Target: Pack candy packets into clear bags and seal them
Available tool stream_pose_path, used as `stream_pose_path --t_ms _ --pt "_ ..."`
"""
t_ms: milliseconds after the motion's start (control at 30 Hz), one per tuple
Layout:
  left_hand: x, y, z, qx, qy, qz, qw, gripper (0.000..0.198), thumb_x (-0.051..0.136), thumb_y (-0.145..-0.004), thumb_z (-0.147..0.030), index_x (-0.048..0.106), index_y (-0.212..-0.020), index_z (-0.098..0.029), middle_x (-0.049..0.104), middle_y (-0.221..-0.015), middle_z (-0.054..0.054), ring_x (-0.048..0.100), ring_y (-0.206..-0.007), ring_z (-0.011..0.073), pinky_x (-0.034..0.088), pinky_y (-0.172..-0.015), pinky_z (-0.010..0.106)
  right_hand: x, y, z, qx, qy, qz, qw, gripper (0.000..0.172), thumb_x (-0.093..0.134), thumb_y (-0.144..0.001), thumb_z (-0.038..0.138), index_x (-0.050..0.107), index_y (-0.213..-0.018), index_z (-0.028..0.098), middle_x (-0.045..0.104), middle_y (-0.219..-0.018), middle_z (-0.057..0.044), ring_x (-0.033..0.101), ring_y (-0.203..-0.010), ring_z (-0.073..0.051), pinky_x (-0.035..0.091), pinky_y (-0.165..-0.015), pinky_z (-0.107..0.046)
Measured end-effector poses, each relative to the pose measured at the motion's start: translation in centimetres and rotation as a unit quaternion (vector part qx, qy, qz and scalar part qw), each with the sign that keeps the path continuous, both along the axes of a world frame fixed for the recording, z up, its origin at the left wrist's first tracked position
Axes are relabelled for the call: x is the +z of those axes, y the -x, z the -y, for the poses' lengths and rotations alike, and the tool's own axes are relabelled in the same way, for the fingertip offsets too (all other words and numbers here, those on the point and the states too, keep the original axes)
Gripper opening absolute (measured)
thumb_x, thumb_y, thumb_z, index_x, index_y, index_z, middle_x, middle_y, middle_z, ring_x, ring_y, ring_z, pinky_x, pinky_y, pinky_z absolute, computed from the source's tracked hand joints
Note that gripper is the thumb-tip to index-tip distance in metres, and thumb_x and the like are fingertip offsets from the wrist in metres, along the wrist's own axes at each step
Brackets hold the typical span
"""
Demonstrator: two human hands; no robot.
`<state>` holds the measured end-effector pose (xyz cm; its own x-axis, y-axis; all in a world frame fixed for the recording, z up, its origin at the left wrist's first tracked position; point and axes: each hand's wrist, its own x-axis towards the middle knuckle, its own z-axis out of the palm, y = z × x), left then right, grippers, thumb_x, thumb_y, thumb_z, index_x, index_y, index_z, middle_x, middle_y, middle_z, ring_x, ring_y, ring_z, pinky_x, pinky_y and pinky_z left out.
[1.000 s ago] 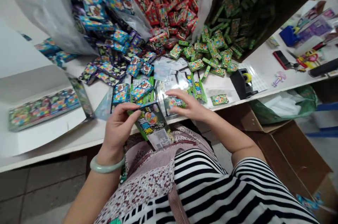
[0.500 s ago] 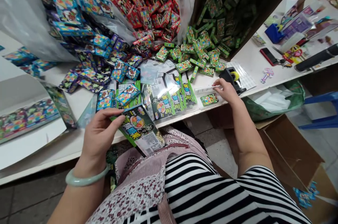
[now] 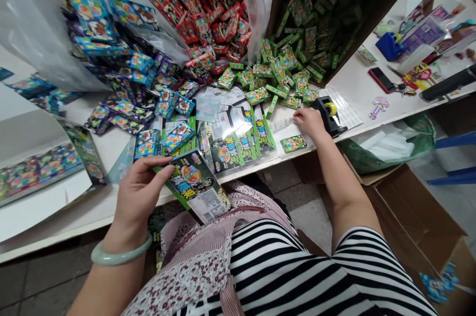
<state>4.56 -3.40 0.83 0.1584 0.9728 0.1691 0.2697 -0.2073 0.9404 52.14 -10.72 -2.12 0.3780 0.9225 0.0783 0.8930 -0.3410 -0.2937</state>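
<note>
Packet (image 3: 194, 179) is clamped in left grip (image 3: 139, 192), strip (image 3: 280, 124) in right grip (image 3: 311, 121), at white table (image 3: 399, 103) above tiled floor (image 3: 312, 209).

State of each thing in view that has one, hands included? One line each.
Left hand: closed on black-green packet
Black-green packet: held, tilted
Right hand: pinching pale strip
Pale strip: one end held
Tape dispenser: upright
Plastic bag: open, red boxes showing
Dark carton: open, green boxes spilled out
Floor carton: open
Table packets: flat, overlapping

A pale green bangle (image 3: 117, 257) accompanies a black-striped white top (image 3: 290, 276) and floral apron (image 3: 189, 279).
</note>
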Motion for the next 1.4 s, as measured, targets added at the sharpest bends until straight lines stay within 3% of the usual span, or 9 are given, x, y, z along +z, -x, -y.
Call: stream_pose_path --t_ms 133,400,567,667,767,833,1000,1200,1400 --pt "-0.3 0.3 0.0 -0.003 0.010 -0.001 1.000 0.021 0.076 -0.066 -0.026 0.074 -0.086 -0.025 0.072 -0.088 -0.001 0.064 -0.084 0.0144 0.050 -0.075 0.026 -0.5 0.6 0.0 -0.023 -0.040 -0.009 0.999 0.015 0.063 -0.085 0.024 0.076 -0.089 0.020 0.072 -0.111 -0.012 0.060 -0.107 -0.031 0.041 -0.096 -0.043" --pt "-0.8 0.4 -0.4 -0.010 0.000 0.003 1.000 0.018 0.076 -0.067 -0.024 0.073 -0.083 -0.030 0.070 -0.083 -0.003 0.063 -0.079 0.0162 0.050 -0.069 0.030 -1.2 -0.4 0.2 -0.073 -0.087 -0.148 0.983 0.010 0.060 -0.082 0.027 0.067 -0.083 0.019 0.072 -0.088 -0.007 0.065 -0.082 -0.022 0.050 -0.082 -0.036" --pt "-0.4 -0.2 0.1 -0.034 -0.005 0.006 0.999 0.014 0.075 -0.072 -0.027 0.070 -0.086 -0.026 0.068 -0.082 -0.001 0.062 -0.077 0.0152 0.050 -0.068 0.028 1.8 0.1 0.2 -0.097 -0.156 -0.195 0.963 0.019 0.053 -0.087 0.038 0.059 -0.087 0.020 0.067 -0.082 -0.005 0.063 -0.077 -0.020 0.052 -0.075 -0.036" --pt "0.3 -1.0 0.6 -0.061 -0.013 0.017 0.998 0.012 0.073 -0.076 -0.029 0.068 -0.086 -0.023 0.066 -0.082 0.000 0.062 -0.078 0.0148 0.050 -0.071 0.028 6.3 5.8 -0.3 0.013 -0.218 -0.273 0.937 0.018 0.061 -0.085 0.041 0.061 -0.090 0.024 0.067 -0.087 -0.004 0.063 -0.081 -0.020 0.051 -0.081 -0.037" --pt "0.8 -1.4 1.0 -0.096 -0.034 0.027 0.994 0.015 0.071 -0.081 -0.034 0.065 -0.087 -0.022 0.065 -0.084 0.001 0.061 -0.081 0.0153 0.050 -0.075 0.029 10.8 14.2 -1.1 0.189 -0.119 -0.350 0.910 0.015 0.066 -0.083 0.040 0.065 -0.085 0.025 0.067 -0.085 -0.003 0.063 -0.082 -0.021 0.050 -0.080 -0.038" --pt "1.1 -1.5 1.2 -0.116 -0.042 0.025 0.992 0.017 0.069 -0.085 -0.037 0.064 -0.089 -0.022 0.065 -0.085 0.001 0.061 -0.082 0.0154 0.050 -0.077 0.030 12.5 19.4 -2.1 0.293 -0.048 -0.373 0.879 0.016 0.065 -0.084 0.039 0.065 -0.081 0.024 0.066 -0.081 -0.003 0.062 -0.078 -0.019 0.049 -0.076 -0.036" --pt "1.4 -1.0 1.6 -0.144 -0.050 0.039 0.988 0.021 0.063 -0.092 -0.042 0.063 -0.090 -0.021 0.063 -0.087 0.002 0.059 -0.084 0.0156 0.048 -0.080 0.031 11.7 25.7 -5.6 0.386 0.061 -0.391 0.834 0.020 0.064 -0.084 0.041 0.063 -0.080 0.022 0.066 -0.078 -0.001 0.059 -0.074 -0.016 0.046 -0.071 -0.031" --pt "1.1 -0.9 1.2 -0.155 -0.038 0.066 0.985 0.026 0.056 -0.096 -0.047 0.060 -0.089 -0.022 0.061 -0.085 0.001 0.057 -0.081 0.0153 0.047 -0.078 0.031 10.6 26.2 -7.6 0.389 0.100 -0.364 0.840 0.026 0.067 -0.082 0.046 0.062 -0.078 0.021 0.062 -0.071 0.000 0.053 -0.067 -0.014 0.043 -0.068 -0.031" --pt "0.6 -1.6 1.1 -0.107 -0.062 0.056 0.991 0.021 0.070 -0.087 -0.038 0.057 -0.087 -0.022 0.061 -0.084 0.000 0.057 -0.080 0.0149 0.047 -0.076 0.031 10.3 26.5 -8.0 0.381 0.113 -0.342 0.852 0.028 0.068 -0.082 0.049 0.063 -0.078 0.022 0.061 -0.069 0.001 0.050 -0.063 -0.013 0.040 -0.061 -0.029"
